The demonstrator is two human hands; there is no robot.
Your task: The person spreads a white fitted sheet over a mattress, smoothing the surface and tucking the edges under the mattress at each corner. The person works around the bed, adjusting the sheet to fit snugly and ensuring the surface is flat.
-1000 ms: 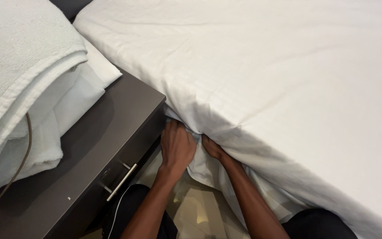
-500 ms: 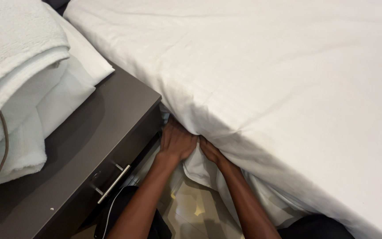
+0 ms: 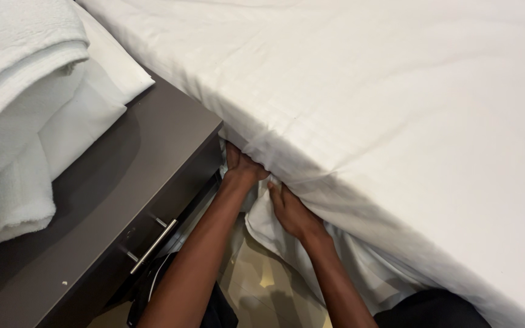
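White bedding fills most of the view: a bed (image 3: 396, 91) with its sheet (image 3: 347, 121) smooth and flat across the top. Along the near edge the tucking looks partly done; a loose fold of sheet hangs down to the floor (image 3: 256, 273) beneath the forearms. The left hand (image 3: 242, 164) is closed on bunched sheet at the mattress edge, beside a dark nightstand (image 3: 123, 182). The right hand (image 3: 290, 209) presses flat, fingers open, against the hanging cloth. Folded towels (image 3: 19, 91) sit on the nightstand.

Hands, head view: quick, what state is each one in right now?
Left hand: fingers tucked under the white bed sheet at the mattress edge, grip hidden; cannot tell.
Right hand: pressed against the hanging sheet, fingertips hidden; cannot tell.
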